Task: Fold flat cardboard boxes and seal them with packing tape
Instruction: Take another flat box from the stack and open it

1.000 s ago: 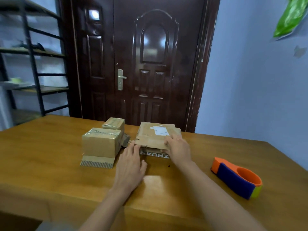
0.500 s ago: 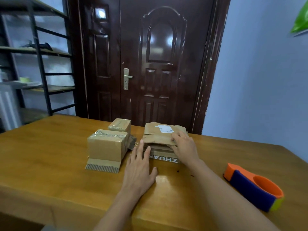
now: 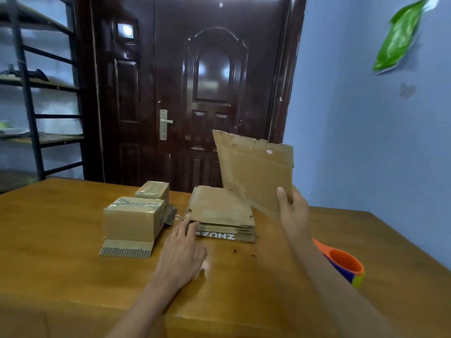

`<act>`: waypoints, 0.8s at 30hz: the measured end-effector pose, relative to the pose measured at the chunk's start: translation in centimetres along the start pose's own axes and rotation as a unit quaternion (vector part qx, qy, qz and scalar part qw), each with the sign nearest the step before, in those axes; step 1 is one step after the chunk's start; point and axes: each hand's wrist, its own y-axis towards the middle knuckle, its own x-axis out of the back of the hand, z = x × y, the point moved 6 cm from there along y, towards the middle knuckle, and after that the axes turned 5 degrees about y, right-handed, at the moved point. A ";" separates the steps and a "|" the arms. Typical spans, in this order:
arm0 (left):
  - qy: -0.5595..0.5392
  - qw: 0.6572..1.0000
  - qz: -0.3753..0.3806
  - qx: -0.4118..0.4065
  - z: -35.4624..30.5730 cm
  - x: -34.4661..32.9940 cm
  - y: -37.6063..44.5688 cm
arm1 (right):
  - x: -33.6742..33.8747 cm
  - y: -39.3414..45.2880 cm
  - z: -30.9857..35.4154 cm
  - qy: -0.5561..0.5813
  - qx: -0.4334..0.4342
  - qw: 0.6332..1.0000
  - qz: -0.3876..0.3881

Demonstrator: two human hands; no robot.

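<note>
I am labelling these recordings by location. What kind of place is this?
Probably a home or small packing room: a brown wooden table holds sealed brown cardboard boxes, beside a dark wooden door and black metal shelves.

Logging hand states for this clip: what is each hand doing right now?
Left hand: open, straight fingers touching the stack of flat boxes.
Right hand: grips a flat cardboard box, lifted above the stack.

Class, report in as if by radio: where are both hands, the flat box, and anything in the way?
Right hand grips flat cardboard box, raised and tilted. Left hand open, fingers at the stack. Tape dispenser beside right forearm.
</note>
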 end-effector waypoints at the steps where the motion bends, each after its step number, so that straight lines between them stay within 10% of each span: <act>1: -0.027 1.000 -0.004 -0.005 -0.1 0.3 -0.1 | 1.7 -0.9 0.2 0.028 -0.023 0.999 -0.008; 4: -0.187 0.981 -0.038 0.035 0.0 1.9 -0.2 | 6.2 -4.3 -0.1 0.131 -0.134 0.982 -0.019; 11: -0.557 0.821 -0.027 0.122 -6.0 6.8 1.5 | 9.6 -9.9 -0.3 0.172 -0.202 0.964 0.031; 24: -0.532 0.833 -0.054 0.141 -9.1 7.1 -0.2 | 6.4 -11.8 -0.8 0.144 -0.241 0.959 0.030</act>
